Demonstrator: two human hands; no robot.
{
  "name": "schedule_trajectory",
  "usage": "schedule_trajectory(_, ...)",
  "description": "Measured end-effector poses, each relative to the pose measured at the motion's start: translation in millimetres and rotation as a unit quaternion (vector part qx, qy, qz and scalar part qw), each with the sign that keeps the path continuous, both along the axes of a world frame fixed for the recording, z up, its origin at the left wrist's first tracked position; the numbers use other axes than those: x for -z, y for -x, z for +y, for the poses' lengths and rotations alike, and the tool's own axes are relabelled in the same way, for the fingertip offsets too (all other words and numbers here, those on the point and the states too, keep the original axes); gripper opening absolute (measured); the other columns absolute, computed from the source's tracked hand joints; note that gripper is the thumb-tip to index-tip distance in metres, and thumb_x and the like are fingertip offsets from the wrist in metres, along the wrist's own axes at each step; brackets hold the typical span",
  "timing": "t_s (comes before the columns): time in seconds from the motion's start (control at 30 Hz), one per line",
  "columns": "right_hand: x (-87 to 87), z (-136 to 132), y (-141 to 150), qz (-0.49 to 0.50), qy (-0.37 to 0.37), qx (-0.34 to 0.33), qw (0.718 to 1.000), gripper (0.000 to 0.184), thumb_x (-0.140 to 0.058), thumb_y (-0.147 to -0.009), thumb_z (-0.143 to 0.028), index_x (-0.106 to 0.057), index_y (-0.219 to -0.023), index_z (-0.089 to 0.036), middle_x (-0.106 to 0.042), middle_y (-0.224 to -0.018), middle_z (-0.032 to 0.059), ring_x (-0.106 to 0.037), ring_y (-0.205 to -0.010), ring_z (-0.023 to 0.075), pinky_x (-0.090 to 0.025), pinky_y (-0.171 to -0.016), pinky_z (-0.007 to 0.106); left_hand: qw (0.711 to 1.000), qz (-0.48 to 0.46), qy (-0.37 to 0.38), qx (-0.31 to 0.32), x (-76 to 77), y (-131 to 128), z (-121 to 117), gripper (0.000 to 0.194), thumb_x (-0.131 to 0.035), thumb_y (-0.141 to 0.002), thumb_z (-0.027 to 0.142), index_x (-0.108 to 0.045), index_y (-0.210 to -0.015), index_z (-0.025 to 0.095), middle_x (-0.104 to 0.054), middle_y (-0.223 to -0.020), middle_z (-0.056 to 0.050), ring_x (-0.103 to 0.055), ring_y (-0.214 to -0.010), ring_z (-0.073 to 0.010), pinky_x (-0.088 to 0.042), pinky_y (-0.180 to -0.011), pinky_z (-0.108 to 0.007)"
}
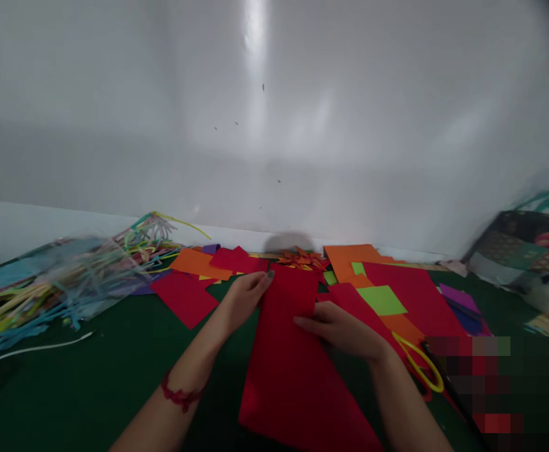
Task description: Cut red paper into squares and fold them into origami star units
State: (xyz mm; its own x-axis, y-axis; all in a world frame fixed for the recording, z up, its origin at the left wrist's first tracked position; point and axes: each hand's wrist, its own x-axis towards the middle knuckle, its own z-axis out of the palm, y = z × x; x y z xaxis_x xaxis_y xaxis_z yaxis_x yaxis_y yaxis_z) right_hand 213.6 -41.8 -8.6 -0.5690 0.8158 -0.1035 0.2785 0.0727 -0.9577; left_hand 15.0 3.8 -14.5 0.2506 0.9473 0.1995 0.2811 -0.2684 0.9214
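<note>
A long sheet of red paper [297, 376] is held up in front of me above the green table. My left hand [250, 292] pinches its upper left edge between thumb and fingers. Lower down, my right hand [337, 326] grips the right edge, the thumb lying across the front and the other fingers partly hidden behind. Just beyond the sheet's top is a heap of small orange paper scraps [300, 258]. Close to my right forearm sits a pair of scissors with yellow handles [420, 364], its blades hidden.
Bundles of coloured pipe cleaners [43, 301] in clear plastic cover the left side. Red, orange and lime green paper [382, 300] pieces lie at right, with a bag [523, 245] beyond. A white cable [39, 348] runs at left. A pale wall [274, 125] rises behind.
</note>
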Motion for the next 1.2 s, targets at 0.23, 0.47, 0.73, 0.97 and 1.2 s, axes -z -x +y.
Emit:
schedule_trajectory(0.23, -3.1, 2, -11, 0.032, 0.003, -0.007, 0.999, 0.029, -0.053, -0.081, -0.044, -0.065, -0.089, -0.018, -0.065, -0.084, 0.0031, -0.06, -0.078, 0.0168, -0.047, -0.069, 0.027, 0.999, -0.005, -0.017, 0.036, 3.0, -6, -3, 0.035, -0.038, -0.085, 0.045, -0.05, -0.068, 0.016, -0.049, -0.065, 0.001, -0.043, -0.061, -0.0123, -0.034, -0.054, -0.022)
schedule_trajectory(0.47, 2.7, 7, -31, 0.035, -0.007, 0.132, 0.991, 0.036, -0.054, -0.078, -0.049, -0.066, -0.085, -0.016, -0.067, -0.078, 0.0056, -0.062, -0.073, 0.0204, -0.047, -0.063, 0.031, 0.995, 0.032, 0.017, 0.092, 4.2, -19, -13, 0.04, -0.037, -0.085, 0.047, -0.043, -0.06, 0.016, -0.045, -0.06, 0.002, -0.039, -0.056, -0.0111, -0.03, -0.05, -0.022)
schedule_trajectory(0.73, 0.6, 5, -31, 0.053, -0.016, 0.142, 0.988, 0.037, -0.053, -0.079, -0.049, -0.065, -0.094, -0.018, -0.068, -0.088, 0.0059, -0.062, -0.081, 0.0221, -0.048, -0.071, 0.035, 0.994, 0.059, -0.015, 0.087, -0.4, -19, -17, 0.029, -0.04, -0.085, 0.038, -0.053, -0.07, 0.017, -0.052, -0.065, 0.002, -0.045, -0.058, -0.0114, -0.031, -0.052, -0.021)
schedule_trajectory(0.97, 4.2, 12, -33, 0.096, -0.016, 0.186, 0.978, 0.033, -0.058, -0.077, -0.046, -0.066, -0.092, -0.018, -0.069, -0.085, 0.005, -0.063, -0.075, 0.0205, -0.049, -0.07, 0.034, 0.99, 0.043, 0.051, 0.121, 2.3, -21, -17, 0.04, -0.033, -0.086, 0.047, -0.056, -0.076, 0.016, -0.06, -0.074, -0.002, -0.052, -0.064, -0.0142, -0.036, -0.054, -0.022)
schedule_trajectory(1.2, -0.7, 12, -36, 0.104, 0.006, 0.216, 0.971, 0.032, -0.06, -0.075, -0.045, -0.068, -0.091, -0.018, -0.07, -0.082, 0.005, -0.064, -0.074, 0.0204, -0.049, -0.067, 0.032, 0.988, 0.074, 0.064, 0.116, 6.3, -18, -13, 0.046, -0.035, -0.083, 0.053, -0.05, -0.061, 0.016, -0.049, -0.058, 0.001, -0.041, -0.051, -0.0106, -0.028, -0.046, -0.022)
